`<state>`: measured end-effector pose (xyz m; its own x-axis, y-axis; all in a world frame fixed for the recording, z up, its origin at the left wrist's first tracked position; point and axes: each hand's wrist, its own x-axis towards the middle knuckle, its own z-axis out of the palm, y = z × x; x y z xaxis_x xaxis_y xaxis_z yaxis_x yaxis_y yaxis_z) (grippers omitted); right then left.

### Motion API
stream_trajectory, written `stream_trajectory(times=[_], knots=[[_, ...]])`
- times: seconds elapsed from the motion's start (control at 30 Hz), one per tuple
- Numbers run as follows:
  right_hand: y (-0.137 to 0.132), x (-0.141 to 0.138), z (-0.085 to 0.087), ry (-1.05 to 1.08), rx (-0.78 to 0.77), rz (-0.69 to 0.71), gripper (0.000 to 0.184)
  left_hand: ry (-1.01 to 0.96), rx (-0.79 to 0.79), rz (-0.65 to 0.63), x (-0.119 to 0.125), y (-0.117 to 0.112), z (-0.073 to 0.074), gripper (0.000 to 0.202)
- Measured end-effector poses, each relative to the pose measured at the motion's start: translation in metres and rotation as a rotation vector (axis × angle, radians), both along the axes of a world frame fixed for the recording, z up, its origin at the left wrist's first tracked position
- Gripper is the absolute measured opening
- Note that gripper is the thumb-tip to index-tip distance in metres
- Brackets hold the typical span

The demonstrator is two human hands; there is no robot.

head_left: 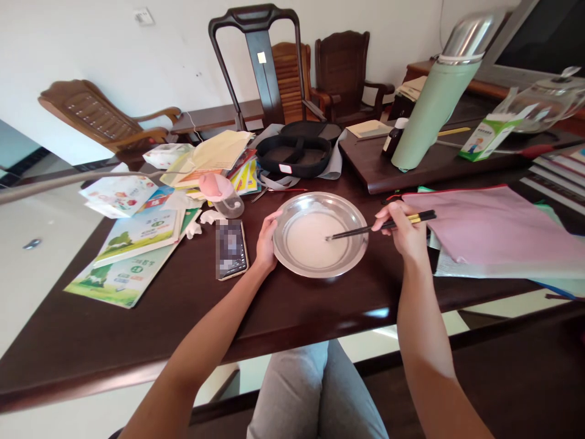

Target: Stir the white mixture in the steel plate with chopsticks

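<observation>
A shallow round stainless-steel basin rests on the dark table in front of me, with milky white liquid in its bottom. My left hand grips the basin's left rim; part of its fingers is hidden from view. In my right hand is a pair of black chopsticks with gold bands near the top. Their tips dip into the liquid near the middle, and the chopsticks slant up to the right over the rim. A phone with a lit, blurred screen lies left of my left hand.
Booklets, crumpled tissues and a pink-lidded cup sit on the left. Behind the basin is an open black case. A green thermos stands on a raised board at back right, and a pink pouch lies right of my right hand.
</observation>
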<state>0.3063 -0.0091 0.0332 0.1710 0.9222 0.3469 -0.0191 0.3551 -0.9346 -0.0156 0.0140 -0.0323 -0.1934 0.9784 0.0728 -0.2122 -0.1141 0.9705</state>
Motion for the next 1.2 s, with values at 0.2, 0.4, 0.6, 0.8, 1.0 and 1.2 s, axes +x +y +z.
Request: stream_trajectory(times=[0.2, 0.4, 0.6, 0.8, 1.0, 1.2], knots=[[-0.004, -0.009, 0.004, -0.141, -0.059, 0.271, 0.062, 0.000, -0.001, 0.003, 0.000, 0.000, -0.001, 0.049], [-0.001, -0.002, 0.000, -0.059, -0.018, 0.014, 0.062, -0.002, -0.008, 0.003, 0.000, 0.000, 0.000, 0.047], [-0.003, -0.006, 0.002, -0.119, -0.050, 0.194, 0.061, -0.004, -0.007, 0.003, 0.000, 0.000, -0.001, 0.046], [-0.002, -0.006, 0.003, -0.106, -0.024, 0.061, 0.062, -0.009, -0.010, 0.006, 0.000, 0.000, 0.000, 0.045], [-0.004, -0.004, 0.001, -0.077, -0.061, 0.201, 0.062, -0.004, -0.008, 0.008, 0.000, 0.000, 0.001, 0.046], [-0.002, -0.006, 0.003, -0.133, -0.035, 0.100, 0.062, 0.003, -0.002, -0.003, 0.000, 0.000, 0.000, 0.047]])
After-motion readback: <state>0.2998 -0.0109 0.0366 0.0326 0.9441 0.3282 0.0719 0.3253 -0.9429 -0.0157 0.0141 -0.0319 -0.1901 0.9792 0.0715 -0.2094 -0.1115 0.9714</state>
